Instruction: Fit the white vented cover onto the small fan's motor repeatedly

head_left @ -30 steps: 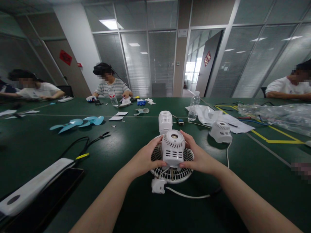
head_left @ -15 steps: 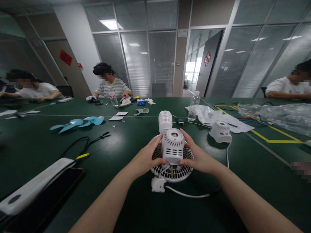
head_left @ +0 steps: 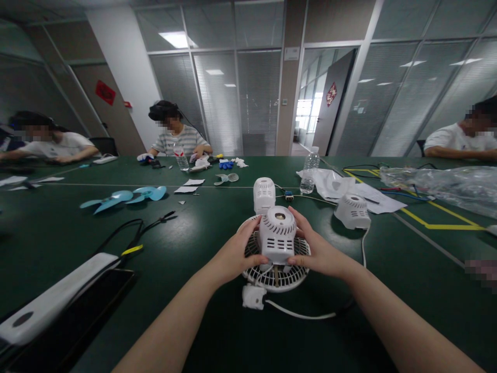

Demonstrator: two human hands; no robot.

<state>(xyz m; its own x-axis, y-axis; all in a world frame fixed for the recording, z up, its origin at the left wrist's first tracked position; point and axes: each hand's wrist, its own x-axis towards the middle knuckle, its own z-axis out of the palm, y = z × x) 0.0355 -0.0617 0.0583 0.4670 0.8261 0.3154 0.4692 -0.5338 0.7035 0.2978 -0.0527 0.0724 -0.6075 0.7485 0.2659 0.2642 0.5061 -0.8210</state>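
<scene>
White plastic motor housing [head_left: 277, 234] stands upright on a round grille [head_left: 276, 280] near the middle of the green table [head_left: 194, 233]. I see my left hand [head_left: 233, 257] and right hand [head_left: 321, 255] clamped on its two sides, their far fingers hidden behind it. The hands cover the grille's edges. A cord [head_left: 303, 313] vanishes by my right forearm.

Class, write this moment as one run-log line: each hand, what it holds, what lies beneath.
left hand: grips white motor housing | right hand: grips same housing | below: white fan grille on green table
</scene>
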